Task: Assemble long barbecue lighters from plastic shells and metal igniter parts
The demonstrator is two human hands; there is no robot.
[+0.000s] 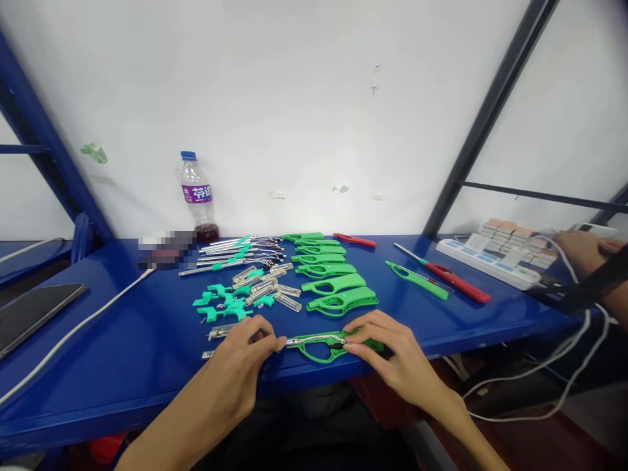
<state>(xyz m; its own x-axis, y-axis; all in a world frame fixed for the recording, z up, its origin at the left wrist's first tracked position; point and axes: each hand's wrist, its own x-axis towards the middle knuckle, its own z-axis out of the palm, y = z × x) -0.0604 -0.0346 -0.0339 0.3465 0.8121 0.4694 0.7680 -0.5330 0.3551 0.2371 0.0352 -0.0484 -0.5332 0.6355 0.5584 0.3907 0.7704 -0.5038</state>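
At the table's front edge lies a green lighter shell half (318,356), open side up. A thin metal lighter tube (299,340) runs along it, its bent end and a small black part near the shell's handle. My left hand (243,360) pinches the tube left of the shell, and the tube's silver tip (208,355) shows beyond the hand. With thumb and fingers closed, my right hand (387,343) grips the tube's bent end at the handle. Its fingers hide part of the shell. Behind my left hand are clear fuel tanks (265,291) and teal triggers (223,304).
Several green shell halves (338,282) line up behind. Metal tubes with wires (235,255) lie at back left, near a bottle (196,196). Red lighters (456,281), a power strip (485,261) and another person's hand (583,252) are right. A phone (39,314) lies left.
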